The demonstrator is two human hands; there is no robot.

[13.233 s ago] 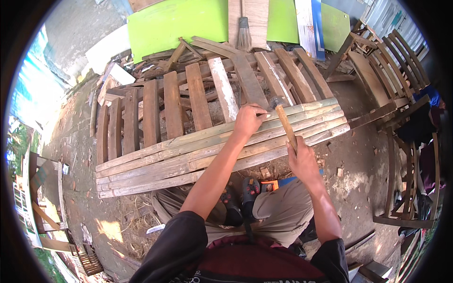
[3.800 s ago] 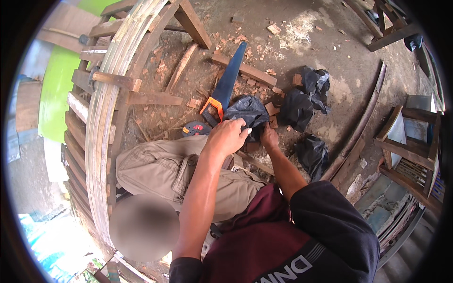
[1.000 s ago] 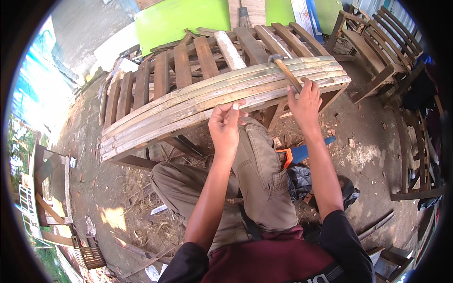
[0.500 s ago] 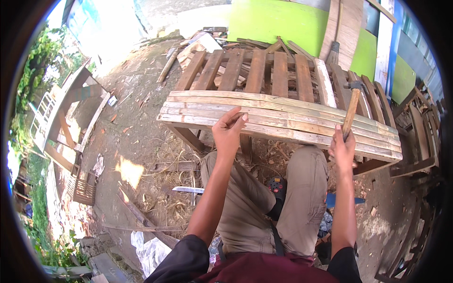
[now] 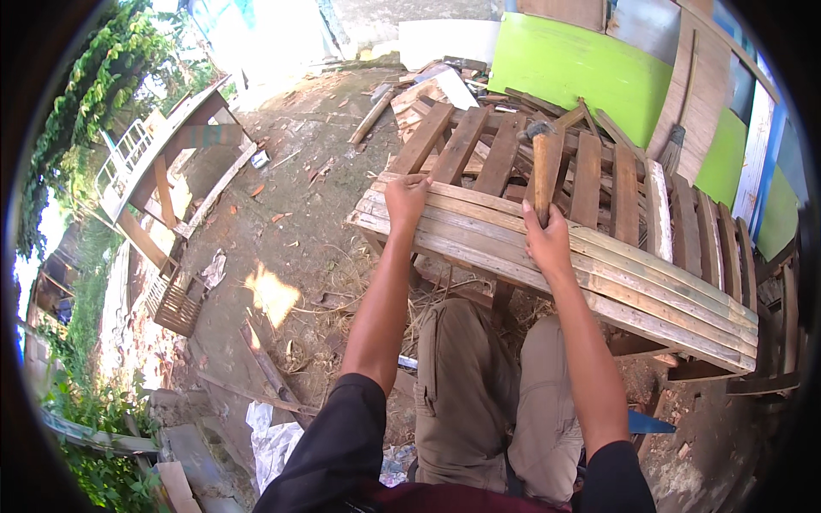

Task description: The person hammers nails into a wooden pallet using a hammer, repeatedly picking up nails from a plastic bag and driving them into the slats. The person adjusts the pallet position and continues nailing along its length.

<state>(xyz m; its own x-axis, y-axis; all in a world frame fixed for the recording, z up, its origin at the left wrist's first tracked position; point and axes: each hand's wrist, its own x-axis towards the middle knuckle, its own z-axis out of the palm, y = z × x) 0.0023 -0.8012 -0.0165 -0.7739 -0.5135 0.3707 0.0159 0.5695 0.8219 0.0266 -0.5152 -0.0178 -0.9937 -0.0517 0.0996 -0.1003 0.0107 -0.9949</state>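
Observation:
My right hand (image 5: 548, 244) grips the wooden handle of a hammer (image 5: 540, 167), held upright with its dark metal head above the slats. Below it run several long, pale bamboo strips (image 5: 633, 278), lying side by side along the near edge of a slatted wooden bench (image 5: 588, 184). At the left end of those strips my left hand (image 5: 407, 203) is closed, fingertips pinched together at the upper strip. Whether something small, such as a nail, sits between these fingertips cannot be made out. Farther back, the bench has brown crosswise slats with gaps and one whitish slat (image 5: 658, 209).
Behind the bench lie scrap boards (image 5: 445, 90) against a green panel (image 5: 581, 77). A broom (image 5: 676, 141) leans there. To the left stand a tilted table (image 5: 171, 150) and a slotted crate (image 5: 177, 301). A blue pointed object (image 5: 650, 423) lies near my right leg.
My view has turned left. The left hand has gone from above the strips' front to their far left end. My right hand has brought the hammer leftward along the bench.

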